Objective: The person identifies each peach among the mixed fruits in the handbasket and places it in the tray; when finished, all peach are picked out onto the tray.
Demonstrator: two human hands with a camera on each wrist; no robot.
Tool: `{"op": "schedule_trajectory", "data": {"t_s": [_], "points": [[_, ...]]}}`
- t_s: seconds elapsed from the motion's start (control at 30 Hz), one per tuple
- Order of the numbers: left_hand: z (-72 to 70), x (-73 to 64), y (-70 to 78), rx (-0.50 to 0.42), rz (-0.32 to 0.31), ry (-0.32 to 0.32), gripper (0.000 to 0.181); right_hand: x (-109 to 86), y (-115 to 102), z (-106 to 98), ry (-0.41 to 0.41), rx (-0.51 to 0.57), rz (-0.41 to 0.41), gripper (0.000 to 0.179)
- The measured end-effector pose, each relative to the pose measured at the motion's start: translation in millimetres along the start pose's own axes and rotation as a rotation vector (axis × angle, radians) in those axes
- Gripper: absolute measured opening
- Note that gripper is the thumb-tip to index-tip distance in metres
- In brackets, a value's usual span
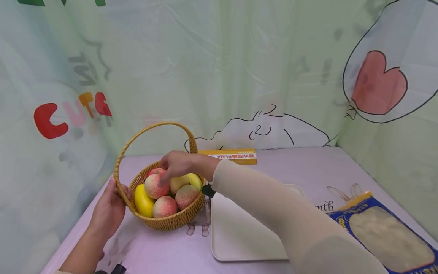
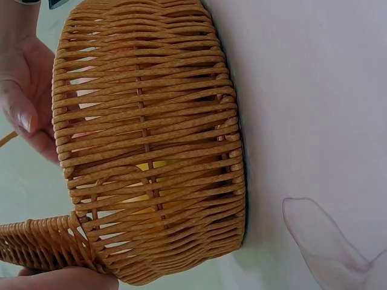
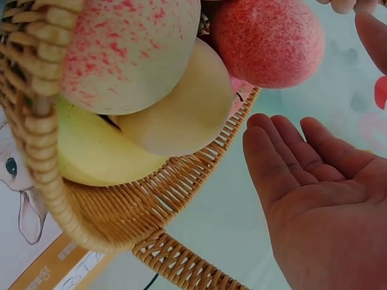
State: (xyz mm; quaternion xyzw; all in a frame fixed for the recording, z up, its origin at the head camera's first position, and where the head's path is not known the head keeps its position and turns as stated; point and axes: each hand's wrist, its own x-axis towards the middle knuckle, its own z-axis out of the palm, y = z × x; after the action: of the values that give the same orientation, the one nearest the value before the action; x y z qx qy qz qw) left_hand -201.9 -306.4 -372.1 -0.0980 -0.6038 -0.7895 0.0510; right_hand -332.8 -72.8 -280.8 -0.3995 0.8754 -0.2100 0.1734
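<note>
A wicker basket (image 1: 167, 223) with a tall arched handle stands at the left of the table, filled with fruit. My left hand (image 1: 108, 209) grips the foot of the handle at the basket's left rim. Over the far part of the basket reaches my right hand (image 1: 179, 164); in the right wrist view its fingers are extended with nothing held. The pale red-speckled peach (image 1: 157, 186) is nearest to it. Around it lie a yellow mango-like fruit (image 1: 143, 201), two more peaches, a tan pear-like fruit (image 3: 187, 112), a banana (image 3: 100, 151) and a partly hidden red apple (image 1: 156, 172).
Right of the basket lies a white tray (image 1: 246, 243), partly under my right forearm. A yellow pasta box (image 1: 239, 156) is at the table's back edge. A blue bag with a clear window (image 1: 390, 232) lies at the right. Printed curtains surround the table.
</note>
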Motion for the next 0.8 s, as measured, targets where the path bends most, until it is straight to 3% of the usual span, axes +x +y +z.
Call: {"op": "schedule_trajectory", "data": {"t_s": [0.43, 0.8], "points": [[-0.8, -0.5, 0.4, -0.024, -0.006, -0.009, 0.03, 12.7, -1.6, 9.2, -0.023, -0.002, 0.011, 0.076], [-3.6, -0.2, -2.2, -0.013, -0.01, -0.021, 0.03, 24.3, -6.3, 21.5, -0.001, -0.036, 0.02, 0.067]]}}
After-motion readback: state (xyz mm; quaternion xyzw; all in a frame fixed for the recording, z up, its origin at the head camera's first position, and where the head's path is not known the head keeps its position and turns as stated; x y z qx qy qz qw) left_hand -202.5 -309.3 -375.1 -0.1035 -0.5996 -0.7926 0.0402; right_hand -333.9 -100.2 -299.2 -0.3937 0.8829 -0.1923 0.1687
